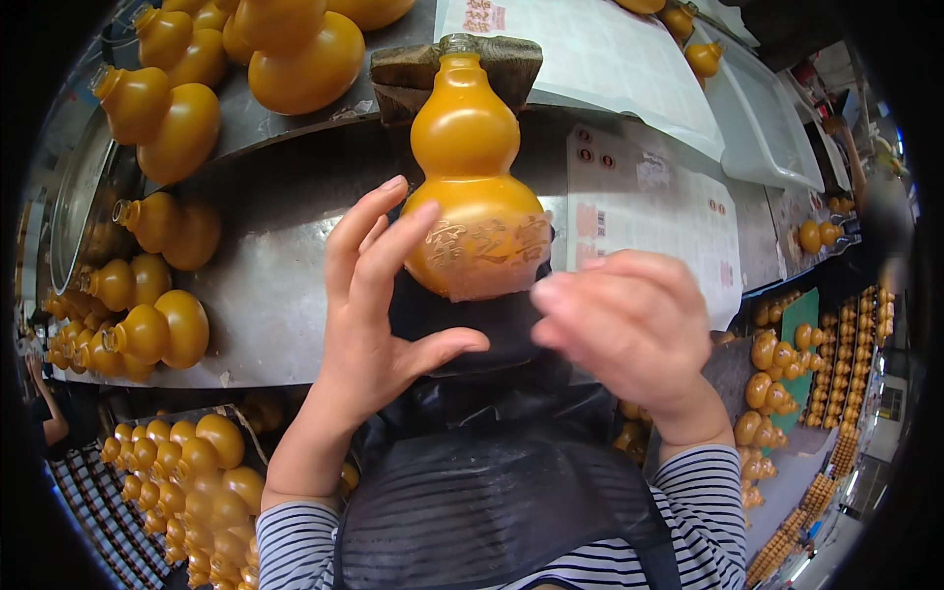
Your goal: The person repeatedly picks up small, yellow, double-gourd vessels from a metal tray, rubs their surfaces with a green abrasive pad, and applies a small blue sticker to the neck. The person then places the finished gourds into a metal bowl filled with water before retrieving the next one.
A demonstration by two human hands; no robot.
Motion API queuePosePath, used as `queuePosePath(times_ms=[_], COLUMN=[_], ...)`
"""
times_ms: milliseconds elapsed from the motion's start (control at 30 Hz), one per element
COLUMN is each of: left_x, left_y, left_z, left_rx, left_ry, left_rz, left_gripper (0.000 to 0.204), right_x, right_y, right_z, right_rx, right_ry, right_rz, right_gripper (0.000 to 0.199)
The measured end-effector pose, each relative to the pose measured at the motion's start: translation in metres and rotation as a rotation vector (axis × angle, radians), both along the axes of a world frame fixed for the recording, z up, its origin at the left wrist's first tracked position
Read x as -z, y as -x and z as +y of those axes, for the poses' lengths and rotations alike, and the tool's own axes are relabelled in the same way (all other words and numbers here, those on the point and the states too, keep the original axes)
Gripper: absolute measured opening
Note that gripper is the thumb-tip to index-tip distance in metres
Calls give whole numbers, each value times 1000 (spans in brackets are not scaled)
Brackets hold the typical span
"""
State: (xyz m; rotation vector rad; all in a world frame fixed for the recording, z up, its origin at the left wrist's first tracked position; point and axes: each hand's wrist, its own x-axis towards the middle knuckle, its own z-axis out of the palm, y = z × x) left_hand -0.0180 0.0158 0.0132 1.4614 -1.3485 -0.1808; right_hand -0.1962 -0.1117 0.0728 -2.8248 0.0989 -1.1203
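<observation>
A yellow gourd-shaped bottle (464,133) lies with its glass neck in a notched wooden rest (405,71) and its wide base toward me. A see-through film strip (482,280) with gold characters lies across the lower bulb. My left hand (369,295) is open, thumb and fingers spread, with fingertips at the bulb's left side. Beside the film's lower right corner, my right hand (624,329) is closed with fingers bunched. It is blurred, and whatever it pinches is hidden. Dark material (462,334) lies below the bottle's base.
Printed sheets (649,197) lie right of the bottle, with more paper (590,69) behind. A clear plastic tub (757,118) is at the far right. Several yellow gourd bottles (182,128) stand on the metal table (265,285) at left. More bottles (187,472) fill racks on both sides.
</observation>
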Motion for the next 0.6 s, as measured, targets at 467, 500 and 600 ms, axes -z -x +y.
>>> queuePosePath(times_ms=[467,500,600], left_x=[8,8,18], left_y=[-7,-9,-18], left_z=[-18,-17,-19], left_rx=[153,147,203], left_ry=[135,54,82], left_rz=[88,39,4], left_gripper=[36,43,42], right_x=[57,60,64], right_y=[-14,-18,-15], right_z=[-16,-18,-16], right_rx=[40,39,41], right_ry=[-252,-227,-226], right_rz=[-18,-30,0], right_gripper=[43,43,43])
